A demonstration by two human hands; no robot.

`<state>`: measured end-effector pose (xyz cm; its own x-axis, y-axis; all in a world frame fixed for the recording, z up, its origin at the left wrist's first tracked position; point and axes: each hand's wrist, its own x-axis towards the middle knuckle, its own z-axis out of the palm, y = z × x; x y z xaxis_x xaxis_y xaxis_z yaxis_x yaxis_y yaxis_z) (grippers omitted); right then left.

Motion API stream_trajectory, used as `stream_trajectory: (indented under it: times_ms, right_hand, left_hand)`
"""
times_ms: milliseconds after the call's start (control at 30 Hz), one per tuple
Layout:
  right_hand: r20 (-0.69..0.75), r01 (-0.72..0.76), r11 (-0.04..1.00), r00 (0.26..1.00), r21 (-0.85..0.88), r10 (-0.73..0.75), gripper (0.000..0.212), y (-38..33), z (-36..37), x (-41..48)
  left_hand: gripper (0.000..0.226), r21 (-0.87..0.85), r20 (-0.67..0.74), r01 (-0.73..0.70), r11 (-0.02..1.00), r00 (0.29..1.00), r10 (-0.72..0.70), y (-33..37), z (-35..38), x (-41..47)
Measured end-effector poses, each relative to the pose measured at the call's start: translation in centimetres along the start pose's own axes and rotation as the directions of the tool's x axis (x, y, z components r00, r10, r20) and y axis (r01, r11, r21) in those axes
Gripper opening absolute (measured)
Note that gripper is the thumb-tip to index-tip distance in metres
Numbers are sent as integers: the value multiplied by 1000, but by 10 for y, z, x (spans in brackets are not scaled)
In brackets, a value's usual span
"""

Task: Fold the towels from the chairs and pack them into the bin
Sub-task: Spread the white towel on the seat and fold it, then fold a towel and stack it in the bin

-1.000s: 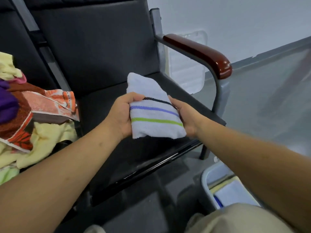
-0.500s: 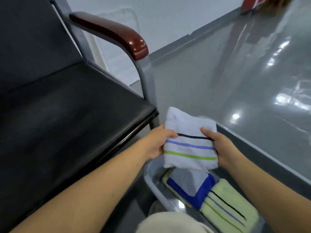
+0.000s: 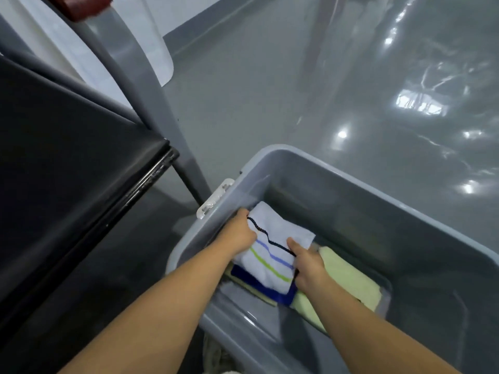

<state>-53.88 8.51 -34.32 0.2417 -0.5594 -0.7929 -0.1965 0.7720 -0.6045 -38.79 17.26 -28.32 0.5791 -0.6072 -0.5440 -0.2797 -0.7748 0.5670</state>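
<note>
- The folded white striped towel (image 3: pixel 272 245) was down inside the grey bin (image 3: pixel 359 182), at its left end. It hung low over a blue-bordered towel (image 3: pixel 244 273) lying there; whether the two touched I could not tell.
- The left grip (image 3: pixel 239 230) pinched the towel's far-left edge, and the right grip (image 3: pixel 307 261) pinched its near-right edge, both curled round the cloth.
- It looked light, soft and limp. Held by one corner, I'd say such a bundle would sag and fall open, so pinching all layers at opposite edges seemed the sound hold.
- A pale yellow towel (image 3: pixel 348 279) lay just beside it on the right.
- Terry cloth is neither slippery nor fragile; laying it flat before letting go should keep the fold.
</note>
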Motion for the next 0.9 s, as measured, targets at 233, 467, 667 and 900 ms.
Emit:
stream_trajectory:
  times_ms: [233, 467, 667, 900]
  right_hand:
    - [-54, 32, 877, 996, -480, -67, 10, 18, -23, 15]
    - [90, 265, 668, 954, -695, -285, 27, -48, 6, -36]
    - [391, 518, 667, 852, -536, -348, 18, -118, 92, -132]
    - [706, 762, 474, 621, -441, -340, 16, -121, 224, -283]
  left_hand:
    - [19, 286, 92, 56, 956, 992, -86, -21, 10, -9]
    - [8, -47, 214, 70, 996, 975, -58, -4, -53, -60]
    - [12, -324, -96, -57, 944, 995, 27, 25, -195, -152]
    - [12, -320, -491, -67, 945, 865, -105, -59, -318, -299]
